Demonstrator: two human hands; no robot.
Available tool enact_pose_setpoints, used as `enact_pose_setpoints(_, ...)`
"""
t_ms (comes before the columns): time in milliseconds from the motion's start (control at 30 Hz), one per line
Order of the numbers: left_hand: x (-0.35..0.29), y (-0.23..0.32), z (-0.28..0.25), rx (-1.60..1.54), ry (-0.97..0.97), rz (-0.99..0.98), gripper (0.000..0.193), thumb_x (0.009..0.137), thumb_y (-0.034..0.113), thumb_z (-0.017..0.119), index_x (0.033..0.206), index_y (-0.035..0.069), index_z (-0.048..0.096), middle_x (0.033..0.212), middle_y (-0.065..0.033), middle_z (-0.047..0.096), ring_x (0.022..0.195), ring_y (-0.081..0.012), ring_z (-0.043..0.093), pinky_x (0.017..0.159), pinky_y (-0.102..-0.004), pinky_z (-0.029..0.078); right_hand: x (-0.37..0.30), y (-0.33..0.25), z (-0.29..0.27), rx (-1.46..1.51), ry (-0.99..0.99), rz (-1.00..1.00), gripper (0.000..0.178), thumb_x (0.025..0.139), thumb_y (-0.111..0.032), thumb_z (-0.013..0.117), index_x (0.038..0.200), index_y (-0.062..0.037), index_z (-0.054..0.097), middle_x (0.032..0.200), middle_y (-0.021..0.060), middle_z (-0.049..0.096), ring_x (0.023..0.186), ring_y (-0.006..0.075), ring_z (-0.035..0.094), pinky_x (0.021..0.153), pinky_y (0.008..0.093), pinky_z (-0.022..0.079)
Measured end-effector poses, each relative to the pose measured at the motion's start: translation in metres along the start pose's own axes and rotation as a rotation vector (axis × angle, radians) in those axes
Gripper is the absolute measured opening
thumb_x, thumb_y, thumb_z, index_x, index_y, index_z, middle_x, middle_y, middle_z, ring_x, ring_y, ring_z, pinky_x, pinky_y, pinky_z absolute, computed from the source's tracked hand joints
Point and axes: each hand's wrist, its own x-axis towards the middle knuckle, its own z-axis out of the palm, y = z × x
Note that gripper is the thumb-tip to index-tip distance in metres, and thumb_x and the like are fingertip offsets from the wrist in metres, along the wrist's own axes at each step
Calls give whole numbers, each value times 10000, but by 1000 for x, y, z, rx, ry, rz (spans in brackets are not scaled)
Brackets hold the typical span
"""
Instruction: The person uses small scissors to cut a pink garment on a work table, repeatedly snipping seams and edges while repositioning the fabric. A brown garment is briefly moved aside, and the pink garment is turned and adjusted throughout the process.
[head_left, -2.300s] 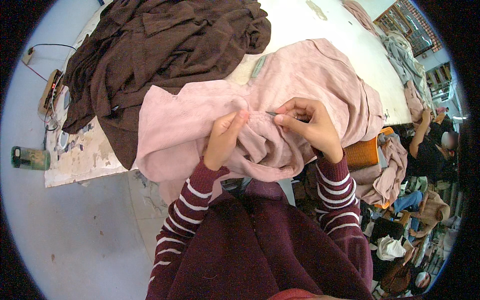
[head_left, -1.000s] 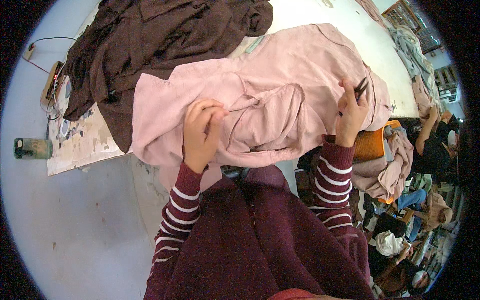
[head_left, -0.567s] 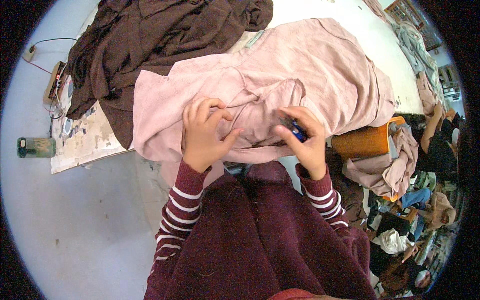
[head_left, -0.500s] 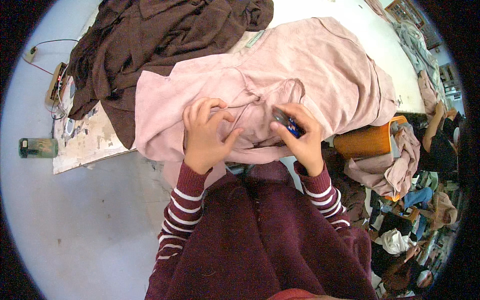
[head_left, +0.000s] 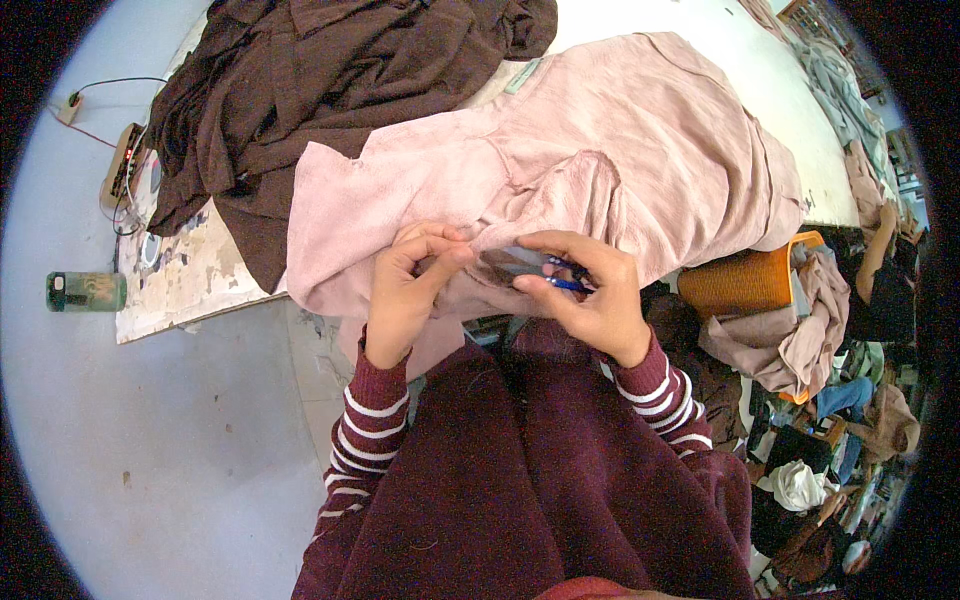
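A pale pink garment lies bunched across the table and over its front edge. My left hand is closed, pinching a fold of the pink fabric between thumb and fingers. Just to its right, my right hand grips small thread snips with blue on the handle. Their grey blades point left toward the pinched fold, close to the fabric; whether they touch it I cannot tell. A small pale label shows at the garment's far edge.
Dark brown cloth is heaped at the far left of the white table. An orange basket holding pinkish cloth stands at right. A power strip and green container are at left. Other people work at far right.
My left hand has gone from spread fingers to a pinch on the pink fabric. My right hand has turned the snips, bringing the blades left toward that fold.
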Motion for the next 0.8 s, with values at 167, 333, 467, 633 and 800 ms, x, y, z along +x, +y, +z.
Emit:
enact_pose_setpoints(167, -3, 4, -2, -117, 5, -203, 132, 858, 124, 681, 830, -6, 687, 947, 1, 598, 678, -36, 508, 583, -182, 397, 7, -8, 14, -145, 55, -58, 220, 767, -142, 748, 943, -28, 683, 794, 98, 694, 655, 165, 670, 617, 260, 517)
enact_pose_setpoints(333, -2, 2, -2, -137, -9, -112, 158, 870, 139, 672, 811, -8, 676, 948, 7, 591, 624, -13, 463, 521, -166, 343, 10, -6, 13, -241, 71, -159, 195, 757, -141, 748, 910, -31, 693, 797, 107, 700, 639, 212, 678, 591, 273, 511)
enact_pose_setpoints(467, 1, -1, -1, -72, -3, -13, 177, 871, 147, 665, 796, -14, 669, 941, -15, 616, 742, -59, 510, 641, -201, 394, 10, -2, 13, -243, 112, -244, 185, 745, -135, 753, 892, -35, 702, 794, 103, 700, 634, 211, 674, 570, 277, 500)
enact_pose_setpoints(633, 1, -1, -1, -131, -10, -85, 186, 877, 149, 652, 791, -15, 670, 932, -32, 631, 854, -96, 529, 746, -226, 403, 12, 4, 15, -255, 129, -278, 193, 722, -128, 772, 879, -39, 704, 784, 92, 697, 630, 201, 670, 568, 274, 497)
enact_pose_setpoints(800, 0, 0, -2, -153, -20, -128, 188, 885, 145, 641, 799, -18, 672, 928, -27, 627, 843, -82, 522, 728, -213, 399, 13, 6, 20, -264, 145, -325, 210, 710, -130, 782, 881, -38, 703, 782, 83, 695, 629, 204, 668, 563, 271, 495)
